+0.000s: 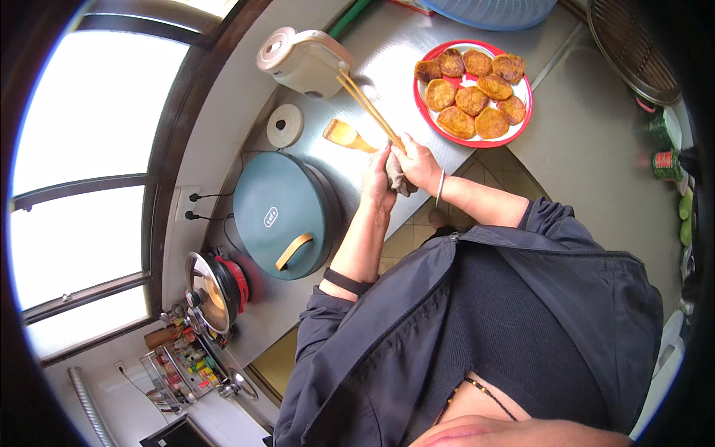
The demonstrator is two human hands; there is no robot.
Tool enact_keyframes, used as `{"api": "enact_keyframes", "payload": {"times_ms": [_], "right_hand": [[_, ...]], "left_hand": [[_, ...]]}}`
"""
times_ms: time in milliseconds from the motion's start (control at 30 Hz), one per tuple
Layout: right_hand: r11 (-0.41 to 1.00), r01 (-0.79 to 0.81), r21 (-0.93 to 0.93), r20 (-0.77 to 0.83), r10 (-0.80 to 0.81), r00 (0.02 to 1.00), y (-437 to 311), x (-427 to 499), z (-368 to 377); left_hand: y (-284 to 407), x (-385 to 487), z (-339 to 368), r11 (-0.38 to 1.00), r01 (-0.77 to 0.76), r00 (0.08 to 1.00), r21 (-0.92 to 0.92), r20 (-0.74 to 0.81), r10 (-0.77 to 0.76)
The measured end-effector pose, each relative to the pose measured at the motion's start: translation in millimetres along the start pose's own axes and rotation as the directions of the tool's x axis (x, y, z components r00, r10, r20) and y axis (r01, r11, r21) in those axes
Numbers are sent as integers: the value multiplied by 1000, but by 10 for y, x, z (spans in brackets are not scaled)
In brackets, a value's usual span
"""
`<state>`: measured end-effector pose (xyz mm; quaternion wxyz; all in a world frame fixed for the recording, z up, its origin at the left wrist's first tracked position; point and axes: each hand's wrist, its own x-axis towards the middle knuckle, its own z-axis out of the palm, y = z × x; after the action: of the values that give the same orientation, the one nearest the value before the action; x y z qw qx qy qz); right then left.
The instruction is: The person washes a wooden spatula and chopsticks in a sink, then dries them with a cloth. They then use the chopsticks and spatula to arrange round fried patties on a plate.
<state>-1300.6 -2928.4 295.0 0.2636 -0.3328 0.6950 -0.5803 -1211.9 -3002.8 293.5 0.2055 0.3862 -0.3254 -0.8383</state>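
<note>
My left hand and my right hand meet over the counter's near edge. A crumpled grey cloth is pinched between them. From my right hand a pair of wooden chopsticks points up and left. A wooden spatula has its handle end at my left fingertips; whether they hold it is unclear. Right of the hands, a red-rimmed white plate bears several browned round patties. Left of my left hand stands a round appliance with a teal lid and a tan handle.
On the metal counter stand a pale electric kettle, its round base, and a glass-lidded pan. A blue plastic basket sits at the far edge. Jars and green vegetables line the right side.
</note>
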Motion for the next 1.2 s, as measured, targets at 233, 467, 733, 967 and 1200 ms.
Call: {"api": "enact_keyframes", "payload": {"times_ms": [233,467,733,967,1200], "right_hand": [[978,157,139,369,-198,908,41,94,-162],[823,-390,414,719,-33,694,25,125,-135],[822,-370,433,612,33,790,-49,112,-58],[842,-412,349,718,42,695,-174,148,-27],[878,-249,409,431,55,901,-200,301,-80]], "left_hand": [[181,-26,-312,936,20,996,352,74,-49],[227,-290,-170,890,46,986,454,123,-114],[73,-455,-163,859,-20,985,512,158,-71],[130,-566,-75,931,-27,993,364,116,-17],[212,-585,-208,729,-5,987,684,121,-106]]}}
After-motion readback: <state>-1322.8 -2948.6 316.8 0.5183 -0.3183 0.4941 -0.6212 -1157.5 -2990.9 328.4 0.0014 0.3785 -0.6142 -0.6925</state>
